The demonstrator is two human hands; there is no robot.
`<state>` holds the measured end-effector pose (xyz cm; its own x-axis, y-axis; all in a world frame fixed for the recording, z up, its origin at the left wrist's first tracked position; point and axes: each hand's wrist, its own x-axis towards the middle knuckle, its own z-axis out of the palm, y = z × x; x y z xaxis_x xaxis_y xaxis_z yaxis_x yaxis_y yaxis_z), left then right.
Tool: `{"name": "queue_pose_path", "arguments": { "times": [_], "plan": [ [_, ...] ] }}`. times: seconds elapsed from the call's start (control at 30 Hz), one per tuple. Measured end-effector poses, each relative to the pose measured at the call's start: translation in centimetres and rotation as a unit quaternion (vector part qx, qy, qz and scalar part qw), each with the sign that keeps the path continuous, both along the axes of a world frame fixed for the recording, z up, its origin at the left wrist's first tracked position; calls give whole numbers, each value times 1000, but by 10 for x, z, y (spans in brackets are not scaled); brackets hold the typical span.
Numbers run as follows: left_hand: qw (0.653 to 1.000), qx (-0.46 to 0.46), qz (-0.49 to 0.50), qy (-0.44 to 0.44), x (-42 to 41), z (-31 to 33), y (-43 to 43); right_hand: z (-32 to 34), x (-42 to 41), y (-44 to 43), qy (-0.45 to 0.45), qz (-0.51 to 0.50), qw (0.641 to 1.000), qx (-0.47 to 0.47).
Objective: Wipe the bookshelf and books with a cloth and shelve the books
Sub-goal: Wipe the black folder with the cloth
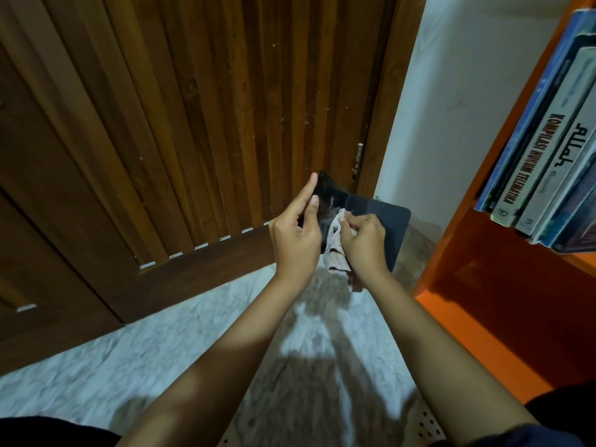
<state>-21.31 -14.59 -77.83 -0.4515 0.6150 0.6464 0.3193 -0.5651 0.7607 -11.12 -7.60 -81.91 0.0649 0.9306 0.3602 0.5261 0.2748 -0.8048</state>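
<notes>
Marble floor (161, 350), slatted wooden door behind. Left hand (295, 235) grips a dark book (392, 221) open midair; right hand (364, 237) pinches the cloth (333, 250) on it. Orange bookshelf (483, 253) already holds several books (548, 150), so probably midway.

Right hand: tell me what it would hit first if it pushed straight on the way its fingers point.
The right hand presses the cloth against the dark book, so it would meet the cloth and cover at once. Past the book the wooden door seems next, though depth is unclear.
</notes>
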Motion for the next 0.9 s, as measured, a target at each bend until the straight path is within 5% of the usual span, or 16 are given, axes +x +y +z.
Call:
{"name": "queue_pose_path", "arguments": {
  "times": [0.27, 0.4, 0.53, 0.9],
  "plan": [
    [999, 11, 34, -19, -15, 4, 8, -38, -13, -33, 6, 45, 999, -29],
    [995, -10, 75, -71, -33, 1, 14, -34, -11, -45, 106, 43, 993, -6],
    [992, -27, 68, -103, -35, 0, 9, -10, -19, -37, 171, -2, 984, 42],
    [994, -44, 23, -94, -19, 4, 0, 7, -36, -7, 210, -34, 977, -6]
  ]
}}
